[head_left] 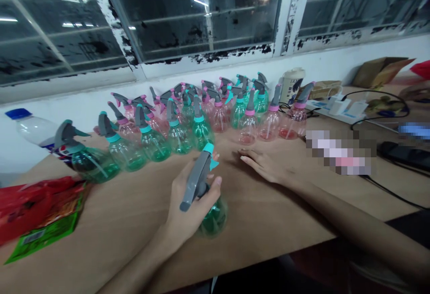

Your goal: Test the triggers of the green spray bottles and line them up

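Observation:
My left hand (181,202) is wrapped round the neck of a green see-through spray bottle (215,218) near the table's front edge. Its grey trigger head with a turquoise collar and nozzle points away from me. To the right of it, my right hand (264,165) lies low over the tabletop, fingers stretched forward and holding nothing. Beyond both hands stand several more spray bottles in rows, among them a green one (203,135) straight ahead and a pink one (248,130) just past my right fingertips.
A large blue-capped plastic bottle (35,128) stands at the left, behind a red plastic bag (33,202) and a green packet (45,240). Toward the right are a cream cup (291,85), white chargers with black cables (337,105), a cardboard box (378,72) and a blurred-out patch.

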Demonstrator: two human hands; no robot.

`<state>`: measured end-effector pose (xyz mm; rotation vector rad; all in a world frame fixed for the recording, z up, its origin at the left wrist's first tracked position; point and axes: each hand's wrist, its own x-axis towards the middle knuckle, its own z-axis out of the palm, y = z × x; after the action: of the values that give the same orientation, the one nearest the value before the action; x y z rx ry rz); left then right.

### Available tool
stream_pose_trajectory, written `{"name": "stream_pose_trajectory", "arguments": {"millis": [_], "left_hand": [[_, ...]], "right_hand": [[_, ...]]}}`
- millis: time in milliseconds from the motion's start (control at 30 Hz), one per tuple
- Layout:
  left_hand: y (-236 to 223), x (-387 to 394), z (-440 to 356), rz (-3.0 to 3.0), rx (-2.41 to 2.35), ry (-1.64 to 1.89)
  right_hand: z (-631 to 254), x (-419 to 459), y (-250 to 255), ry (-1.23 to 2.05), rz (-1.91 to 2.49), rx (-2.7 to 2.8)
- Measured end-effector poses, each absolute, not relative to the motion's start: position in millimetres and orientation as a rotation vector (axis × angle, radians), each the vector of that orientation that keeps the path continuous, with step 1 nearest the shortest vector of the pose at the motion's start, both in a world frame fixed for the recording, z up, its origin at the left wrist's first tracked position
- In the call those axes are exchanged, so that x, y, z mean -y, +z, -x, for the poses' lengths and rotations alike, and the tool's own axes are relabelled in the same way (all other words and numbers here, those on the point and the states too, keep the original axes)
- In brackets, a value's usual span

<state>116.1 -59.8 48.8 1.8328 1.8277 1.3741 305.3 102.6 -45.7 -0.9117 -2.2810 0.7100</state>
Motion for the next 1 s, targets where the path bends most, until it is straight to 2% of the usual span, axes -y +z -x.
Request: {"name": "stream_pose_trajectory", "arguments": {"millis": [200,567,1000], "left_hand": [[37,32,-121,-1.864,-1.843,1.521],[28,-104,-131,-1.991,-1.915,1.790],[27,-180,-122,-2.046,-1.907,1.835]], "right_hand": [[-305,-99,-40,0.721,0.965,2.131],[-310,-109,-32,0.649,1.040,1.828],[-308,-111,-35,0.670,1.013,1.831]]}}
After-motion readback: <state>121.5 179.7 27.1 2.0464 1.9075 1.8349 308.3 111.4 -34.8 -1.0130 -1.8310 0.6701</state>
